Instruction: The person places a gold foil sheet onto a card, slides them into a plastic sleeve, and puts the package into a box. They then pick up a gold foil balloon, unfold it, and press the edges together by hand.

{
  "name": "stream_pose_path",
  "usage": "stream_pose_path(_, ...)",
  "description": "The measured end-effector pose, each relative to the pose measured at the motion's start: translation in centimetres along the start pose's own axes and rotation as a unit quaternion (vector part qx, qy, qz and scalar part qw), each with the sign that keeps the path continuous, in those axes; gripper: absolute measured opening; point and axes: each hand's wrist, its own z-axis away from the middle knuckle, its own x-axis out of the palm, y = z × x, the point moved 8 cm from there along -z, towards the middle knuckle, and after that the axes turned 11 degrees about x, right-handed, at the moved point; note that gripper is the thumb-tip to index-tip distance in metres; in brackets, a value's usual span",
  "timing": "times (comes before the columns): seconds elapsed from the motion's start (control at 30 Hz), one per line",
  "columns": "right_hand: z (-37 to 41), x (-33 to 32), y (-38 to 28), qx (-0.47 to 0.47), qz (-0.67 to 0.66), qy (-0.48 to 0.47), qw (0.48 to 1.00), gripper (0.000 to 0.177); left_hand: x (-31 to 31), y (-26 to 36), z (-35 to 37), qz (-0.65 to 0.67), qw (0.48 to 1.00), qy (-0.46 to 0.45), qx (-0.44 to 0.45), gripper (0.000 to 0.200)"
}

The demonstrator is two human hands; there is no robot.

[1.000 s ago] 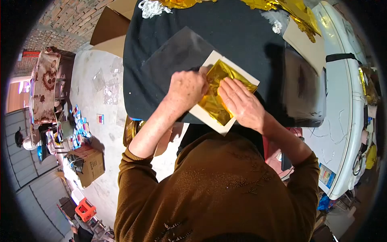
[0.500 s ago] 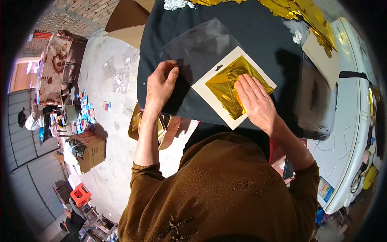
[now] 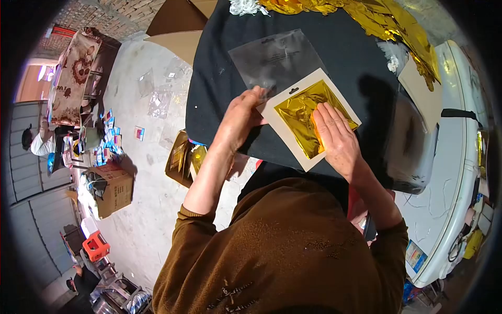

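On the black-covered table [image 3: 214,68] lies a white card [image 3: 271,114] with a hang slot. A folded sheet of shiny gold foil [image 3: 293,118] rests on it. My right hand [image 3: 339,144] is flat on the foil, fingers stretched out side by side. Just above the card is a clear plastic bag [image 3: 277,55] with its own hang slot; the card's upper edge meets its lower part. My left hand [image 3: 240,118] is closed at the bag's lower left, next to the card's left corner. Its fingertips pinch the bag's edge; the thumb is partly hidden.
Gold foil [image 3: 376,23] and white bundles [image 3: 246,6] lie along the table's far edge. At right sit a stack of clear bags [image 3: 408,146] and a beige card sheet [image 3: 422,97]. An open carton [image 3: 178,159] stands below the table's left edge. Other people [image 3: 83,282] are at far left.
My left hand has moved right, to the card's left corner, and closed on the bag's edge. The bag has turned slightly. My right hand still lies on the foil. The whole view has shifted a little.
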Motion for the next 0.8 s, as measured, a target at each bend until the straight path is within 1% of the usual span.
stream_pose_path(0.03, 0.0, 0.0, 0.0, -0.002, 0.007, -0.002, 1.000, 0.044, 0.5, -0.1, -0.4, -0.015, 1.000, -0.013, 0.007, 0.054)
stream_pose_path(0.07, 0.0, 0.0, -0.1, -0.004, 0.014, -0.004, 1.000, 0.044, 0.4, -0.3, -0.5, -0.015, 1.000, -0.003, 0.001, 0.049)
stream_pose_path(0.27, 0.2, -0.2, -0.2, -0.011, 0.021, -0.026, 0.999, 0.046, 0.3, 1.5, 0.4, -0.051, 0.997, 0.039, 0.045, 0.049)
stream_pose_path(0.37, 0.3, -0.2, -0.3, -0.008, 0.016, -0.026, 0.999, 0.047, 0.0, 0.0, 0.9, 0.018, 0.997, 0.057, 0.038, 0.050)
stream_pose_path(0.47, 0.5, 0.2, -0.3, -0.009, 0.020, -0.025, 0.999, 0.048, 0.2, -0.5, 2.1, -0.004, 0.998, 0.066, 0.021, 0.048)
stream_pose_path(0.57, 0.5, 0.1, -0.4, -0.008, 0.012, -0.027, 1.000, 0.047, 0.4, -0.1, 2.7, 0.024, 0.996, 0.086, 0.003, 0.048)
stream_pose_path(0.67, 0.4, 0.1, -0.4, -0.005, -0.003, -0.027, 1.000, 0.048, -0.2, -1.2, 2.4, 0.043, 0.997, 0.064, -0.001, 0.046)
stream_pose_path(0.8, 0.4, 0.7, -0.4, -0.001, -0.003, -0.031, 1.000, 0.049, 0.5, -1.3, 3.2, 0.070, 0.994, 0.080, -0.022, 0.039)
